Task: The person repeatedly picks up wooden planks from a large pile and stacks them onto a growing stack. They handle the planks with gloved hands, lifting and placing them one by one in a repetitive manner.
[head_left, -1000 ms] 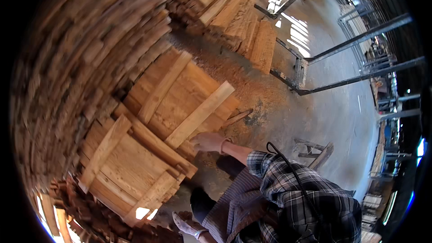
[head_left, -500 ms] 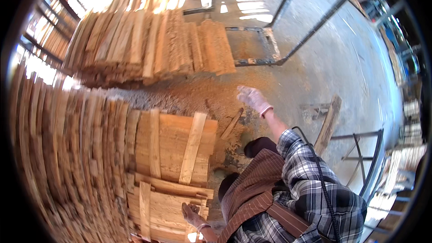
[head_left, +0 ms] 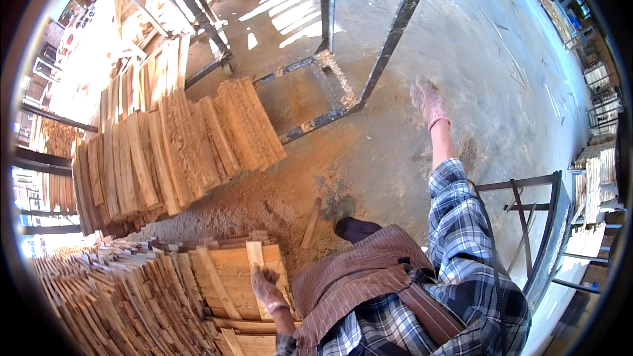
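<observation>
My right hand point(head_left: 430, 100), in a pale work glove, is stretched out over the concrete floor. Its fingers are loosely extended, and nothing shows in them. My left hand point(head_left: 266, 287), also gloved, hangs low over the edge of a stack of wooden boards. Its fingers are apart and hold nothing that I can see; whether they touch the wood I cannot tell. Beneath and beside it are a flat wooden panel point(head_left: 227, 283) and a pale narrow batten point(head_left: 256, 254) lying across that panel.
A broad pile of rough planks point(head_left: 178, 151) lies ahead on the left, beside a black metal frame point(head_left: 310, 122) with uprights. Stacked board edges point(head_left: 125, 296) fill the lower left. Sawdust and a loose stick point(head_left: 311, 223) lie near my foot. A metal stand point(head_left: 554, 224) is at right.
My view has swung right, so the plank pile and metal frame sit farther left. My right hand has reached out farther over the floor. The left hand is now near the batten.
</observation>
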Available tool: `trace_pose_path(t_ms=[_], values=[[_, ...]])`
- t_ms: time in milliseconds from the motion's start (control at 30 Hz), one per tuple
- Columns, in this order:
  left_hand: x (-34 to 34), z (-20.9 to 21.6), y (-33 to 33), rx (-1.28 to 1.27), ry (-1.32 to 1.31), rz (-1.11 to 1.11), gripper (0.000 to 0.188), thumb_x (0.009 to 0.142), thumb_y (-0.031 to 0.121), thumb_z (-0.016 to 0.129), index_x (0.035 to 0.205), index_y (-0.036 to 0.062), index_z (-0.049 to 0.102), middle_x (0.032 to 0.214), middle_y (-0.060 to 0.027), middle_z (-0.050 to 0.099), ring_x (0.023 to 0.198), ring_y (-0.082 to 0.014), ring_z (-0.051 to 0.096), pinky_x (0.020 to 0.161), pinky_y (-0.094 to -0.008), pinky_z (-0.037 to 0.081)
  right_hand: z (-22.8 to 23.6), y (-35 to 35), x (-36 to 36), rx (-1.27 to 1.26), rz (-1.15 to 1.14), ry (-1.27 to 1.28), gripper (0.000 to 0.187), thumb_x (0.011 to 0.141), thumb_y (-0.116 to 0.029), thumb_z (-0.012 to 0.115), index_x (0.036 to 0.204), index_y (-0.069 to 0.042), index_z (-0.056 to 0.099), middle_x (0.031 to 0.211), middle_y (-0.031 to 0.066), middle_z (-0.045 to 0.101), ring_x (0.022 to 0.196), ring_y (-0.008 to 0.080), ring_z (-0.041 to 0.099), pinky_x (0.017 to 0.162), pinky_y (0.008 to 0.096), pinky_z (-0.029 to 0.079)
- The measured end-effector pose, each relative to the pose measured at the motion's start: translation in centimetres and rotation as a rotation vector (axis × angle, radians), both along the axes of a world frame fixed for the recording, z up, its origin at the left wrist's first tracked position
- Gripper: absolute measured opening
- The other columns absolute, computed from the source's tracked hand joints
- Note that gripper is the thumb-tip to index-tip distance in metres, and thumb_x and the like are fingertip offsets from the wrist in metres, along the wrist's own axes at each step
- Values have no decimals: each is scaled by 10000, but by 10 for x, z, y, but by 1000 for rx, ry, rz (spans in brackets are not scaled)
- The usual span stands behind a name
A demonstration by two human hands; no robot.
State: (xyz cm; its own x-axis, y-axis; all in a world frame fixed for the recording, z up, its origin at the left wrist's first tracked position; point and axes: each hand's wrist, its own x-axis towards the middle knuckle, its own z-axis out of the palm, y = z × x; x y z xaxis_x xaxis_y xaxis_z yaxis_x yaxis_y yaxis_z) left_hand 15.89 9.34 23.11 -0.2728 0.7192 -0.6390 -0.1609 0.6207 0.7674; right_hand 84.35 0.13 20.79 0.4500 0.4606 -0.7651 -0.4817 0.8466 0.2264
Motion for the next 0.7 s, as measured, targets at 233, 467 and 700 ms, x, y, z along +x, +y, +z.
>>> trace_pose_path(t_ms=[233, 467, 700], values=[[249, 36, 86, 227, -112, -643, 339, 923, 216, 569, 1203, 30, 606, 1044, -83, 629, 909, -164, 601, 767, -271, 496, 130, 83, 76, -1178, 691, -1783, 546, 933, -479, 537, 1258, -42, 577, 1208, 52, 601, 1092, 159, 536, 972, 316, 406], [521, 160, 151, 834, -266, -940, 629, 878, 114, 639, 1436, 40, 360, 1445, -103, 424, 1318, -166, 392, 1064, -290, 340, 127, 119, 98, -829, 789, -2076, 404, 973, -305, 492, 1265, -29, 531, 1161, 92, 629, 1060, 160, 586, 899, 289, 458], [691, 220, 143, 671, -769, -1174, 419, 947, 218, 527, 1295, -15, 525, 1275, -155, 569, 1186, -237, 524, 1012, -297, 390, 56, 103, 185, -803, 812, -2366, 346, 938, -173, 539, 1260, -46, 535, 1066, 38, 604, 893, 120, 564, 786, 277, 484]])
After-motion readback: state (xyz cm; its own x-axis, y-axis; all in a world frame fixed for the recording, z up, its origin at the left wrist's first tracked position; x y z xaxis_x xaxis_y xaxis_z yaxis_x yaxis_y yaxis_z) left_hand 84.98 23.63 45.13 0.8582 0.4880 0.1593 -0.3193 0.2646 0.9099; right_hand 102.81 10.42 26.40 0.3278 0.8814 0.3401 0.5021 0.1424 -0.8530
